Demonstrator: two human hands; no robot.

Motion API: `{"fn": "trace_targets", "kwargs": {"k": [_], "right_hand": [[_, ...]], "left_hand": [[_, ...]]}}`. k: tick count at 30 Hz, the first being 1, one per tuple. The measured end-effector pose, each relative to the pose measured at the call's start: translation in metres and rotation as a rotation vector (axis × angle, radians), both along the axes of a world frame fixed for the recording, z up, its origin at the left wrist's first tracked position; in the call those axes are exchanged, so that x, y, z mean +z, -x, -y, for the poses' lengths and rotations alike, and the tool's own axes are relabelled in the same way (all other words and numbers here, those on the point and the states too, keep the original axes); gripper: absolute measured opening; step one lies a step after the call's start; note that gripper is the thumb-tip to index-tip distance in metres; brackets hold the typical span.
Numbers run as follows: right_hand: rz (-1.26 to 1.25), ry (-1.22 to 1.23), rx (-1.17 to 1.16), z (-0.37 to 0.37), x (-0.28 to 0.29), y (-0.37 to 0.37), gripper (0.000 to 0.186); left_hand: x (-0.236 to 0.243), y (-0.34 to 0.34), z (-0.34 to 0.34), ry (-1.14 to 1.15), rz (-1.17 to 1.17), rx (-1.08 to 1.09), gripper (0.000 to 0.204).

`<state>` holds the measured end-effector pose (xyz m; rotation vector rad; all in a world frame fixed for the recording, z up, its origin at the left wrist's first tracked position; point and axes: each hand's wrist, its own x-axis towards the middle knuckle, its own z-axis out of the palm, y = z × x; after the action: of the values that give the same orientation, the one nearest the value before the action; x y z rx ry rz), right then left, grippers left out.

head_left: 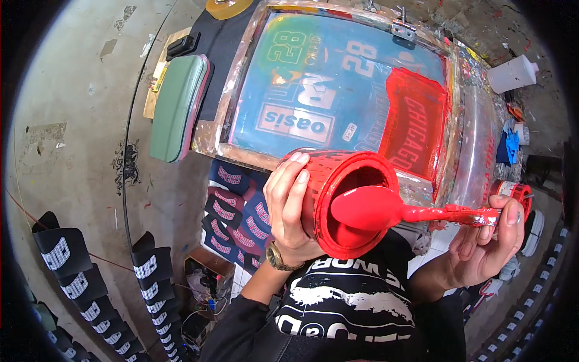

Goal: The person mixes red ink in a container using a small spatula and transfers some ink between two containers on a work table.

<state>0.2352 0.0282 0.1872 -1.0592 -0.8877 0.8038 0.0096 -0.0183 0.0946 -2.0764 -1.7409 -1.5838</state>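
Note:
My left hand (289, 208) is wrapped round the side of a red ink tub (325, 196), tilted so its open mouth faces right and toward me. In the fingers of my right hand (487, 250) is the handle of a spoon (369, 208) thickly coated in red ink. The bowl of the spoon lies across the tub's mouth and hides part of the inside. Just beyond the tub is a wood-framed printing screen (226, 105) with blue mesh and several stencil designs. Wet red ink (416, 120) covers one lettered design at its right side.
Rounded green and pink pieces (178, 108) lie left of the screen. A metal clamp (403, 30) grips its far edge. At right stand a white bottle (512, 73) and another red tub (514, 196). Rows of black printed pieces (69, 259) hang at lower left, near a dark cable (128, 181).

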Motion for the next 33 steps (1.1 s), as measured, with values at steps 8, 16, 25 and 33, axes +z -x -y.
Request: {"fn": "trace_targets", "kwargs": {"k": [8, 16, 25, 33], "right_hand": [[0.067, 0.061, 0.063, 0.001, 0.005, 0.0, 0.035], [0.038, 0.047, 0.128, 0.002, 0.006, 0.002, 0.035], [0.068, 0.054, 0.076, 0.0, 0.007, 0.003, 0.033], [0.038, 0.067, 0.046, -0.001, 0.008, 0.007, 0.027]], "left_hand": [[-0.005, 0.0, -0.002, -0.022, -0.009, -0.021, 0.074], [-0.006, 0.002, -0.002, -0.027, -0.014, -0.007, 0.076], [-0.001, 0.003, 0.0, 0.014, -0.087, -0.009, 0.081], [0.0, 0.004, 0.001, 0.035, -0.077, -0.042, 0.088]]}}
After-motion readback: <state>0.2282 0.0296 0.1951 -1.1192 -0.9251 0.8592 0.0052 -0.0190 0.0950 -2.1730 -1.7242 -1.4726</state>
